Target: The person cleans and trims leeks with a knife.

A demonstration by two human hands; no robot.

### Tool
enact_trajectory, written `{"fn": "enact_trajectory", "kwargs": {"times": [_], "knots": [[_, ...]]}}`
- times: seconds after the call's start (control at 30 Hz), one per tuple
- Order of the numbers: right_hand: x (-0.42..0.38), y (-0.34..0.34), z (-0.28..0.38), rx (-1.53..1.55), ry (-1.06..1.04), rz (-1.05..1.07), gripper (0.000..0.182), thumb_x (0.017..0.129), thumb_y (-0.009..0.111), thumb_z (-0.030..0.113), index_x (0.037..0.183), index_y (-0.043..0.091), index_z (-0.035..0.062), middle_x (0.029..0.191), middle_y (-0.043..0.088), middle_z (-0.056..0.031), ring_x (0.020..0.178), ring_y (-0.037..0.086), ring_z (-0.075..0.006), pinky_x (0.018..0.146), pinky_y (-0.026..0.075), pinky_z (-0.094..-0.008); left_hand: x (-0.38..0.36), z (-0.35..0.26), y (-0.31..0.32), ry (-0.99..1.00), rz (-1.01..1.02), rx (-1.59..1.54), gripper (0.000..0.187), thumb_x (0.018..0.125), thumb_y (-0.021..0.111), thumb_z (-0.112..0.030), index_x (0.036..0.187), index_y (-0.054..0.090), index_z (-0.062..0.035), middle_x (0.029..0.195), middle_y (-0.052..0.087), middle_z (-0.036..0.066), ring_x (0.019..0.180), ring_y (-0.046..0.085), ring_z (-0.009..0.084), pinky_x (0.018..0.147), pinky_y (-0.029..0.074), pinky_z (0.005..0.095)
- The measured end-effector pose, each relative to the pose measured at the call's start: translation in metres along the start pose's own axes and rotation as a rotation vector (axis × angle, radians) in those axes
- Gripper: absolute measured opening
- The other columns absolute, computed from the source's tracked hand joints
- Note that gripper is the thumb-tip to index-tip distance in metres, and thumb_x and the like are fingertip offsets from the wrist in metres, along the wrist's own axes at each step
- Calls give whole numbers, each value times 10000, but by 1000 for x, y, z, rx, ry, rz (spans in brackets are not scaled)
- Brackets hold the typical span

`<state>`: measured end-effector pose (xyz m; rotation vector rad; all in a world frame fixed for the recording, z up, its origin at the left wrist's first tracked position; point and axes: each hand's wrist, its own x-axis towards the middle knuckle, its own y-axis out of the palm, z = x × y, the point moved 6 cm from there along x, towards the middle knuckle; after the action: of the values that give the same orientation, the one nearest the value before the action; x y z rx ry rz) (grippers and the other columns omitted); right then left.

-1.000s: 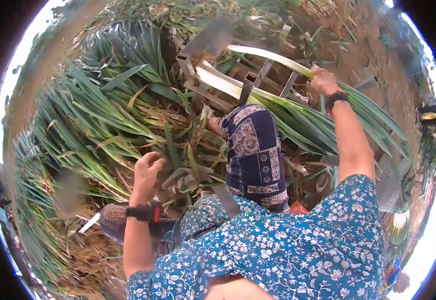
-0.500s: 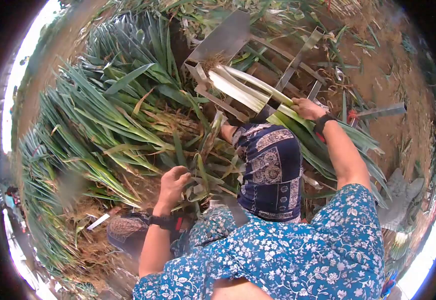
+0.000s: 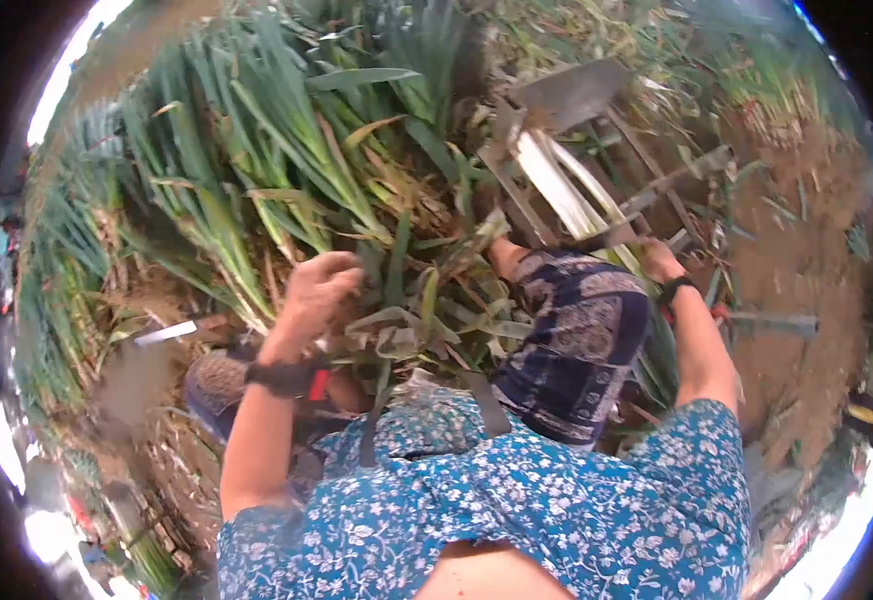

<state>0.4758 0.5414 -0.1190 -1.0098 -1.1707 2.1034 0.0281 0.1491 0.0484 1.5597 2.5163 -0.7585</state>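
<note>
Several long leeks (image 3: 548, 180) with white shanks lie in a metal frame (image 3: 518, 197), roots towards its upright plate (image 3: 574, 95). My right hand (image 3: 661, 260) is closed on the leeks' green part at the near side of the frame. Their leaves run back beside my right knee. My left hand (image 3: 318, 295) is raised over the ground at the near edge of a big heap of leeks (image 3: 286, 130). Its fingers are loosely bent and somewhat blurred, with nothing visible in them.
My knee in patterned trousers (image 3: 581, 330) is between my hands, beside the frame. Torn leaves (image 3: 406, 330) litter the ground before me. A pale blade-like strip (image 3: 166, 332) lies at the left. A flat metal bar (image 3: 771, 322) sticks out at the right. More leeks (image 3: 781, 90) lie far right.
My view has turned left, so the frame and heap appear shifted right and up. My left hand has moved towards the heap. My right hand stays at the leeks in the frame.
</note>
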Motion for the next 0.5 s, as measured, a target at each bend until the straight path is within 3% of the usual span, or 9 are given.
{"fn": "enact_trajectory", "kwargs": {"times": [0.07, 0.13, 0.2, 0.27, 0.3, 0.33, 0.4, 0.5], "knots": [[-9, -13, 5, 140, 120, -106, 272, 732, 490, 78, 964, 583, -27, 819, 605, -153, 759, 569, -256, 663, 457, -335, 4, 29, -17, 17, -39, -11, 272, 803, 610, -153, 1008, 614, 26, 858, 637, 62, 802, 576, 130, 707, 458, 251], [-23, -39, 34, -236, -9, -187, 244, 711, 520, 105, 917, 592, -5, 978, 598, -212, 927, 557, -385, 818, 461, -414, -3, 49, -30, 11, -85, 71, 238, 825, 604, -150, 972, 618, 36, 842, 628, 55, 768, 594, 112, 698, 474, 236], [-21, -48, 15, -353, 54, -185, 251, 738, 507, 135, 936, 581, 1, 1012, 590, -215, 975, 550, -370, 839, 454, -430, -12, 74, -29, -165, -68, -140, 289, 824, 599, -162, 1029, 603, 42, 858, 641, 86, 784, 604, 139, 678, 489, 258], [-32, -74, 13, -297, 20, -355, 272, 776, 468, 156, 985, 563, 11, 1035, 583, -222, 1011, 539, -358, 834, 449, -437, -15, 90, -28, -275, -109, -207, 275, 833, 600, -152, 1026, 595, 44, 842, 634, 88, 751, 616, 154, 639, 514, 269], [-31, -85, 7, -214, 94, -260, 275, 793, 448, 175, 1007, 550, 34, 1060, 575, -232, 1021, 531, -364, 842, 438, -435, -14, 95, -27, -251, -114, -261, 265, 830, 608, -128, 1021, 585, 53, 827, 629, 86, 732, 617, 161, 628, 523, 277], [-35, -97, 7, -103, 84, -355, 314, 772, 457, 146, 1061, 549, 63, 1105, 566, -216, 1017, 537, -359, 863, 423, -410, -14, 92, -24, -249, -88, -249, 257, 832, 606, -119, 1018, 581, 55, 826, 629, 91, 722, 620, 160, 638, 525, 278], [-37, -104, 9, -98, 52, -160, 415, 739, 464, 112, 1146, 548, 94, 1163, 557, -173, 1060, 515, -326, 914, 404, -373, -12, 96, -18, -275, -90, -287, 249, 831, 609, -120, 1014, 581, 47, 830, 632, 92, 725, 622, 161, 637, 523, 279], [-41, -94, 15, -137, -11, 48, 449, 716, 475, 91, 1151, 586, 111, 1214, 542, -127, 1117, 473, -284, 951, 388, -344, -5, 91, -1, -297, 12, -292, 241, 830, 612, -120, 1012, 584, 36, 844, 635, 91, 732, 623, 161, 646, 513, 273]]}}
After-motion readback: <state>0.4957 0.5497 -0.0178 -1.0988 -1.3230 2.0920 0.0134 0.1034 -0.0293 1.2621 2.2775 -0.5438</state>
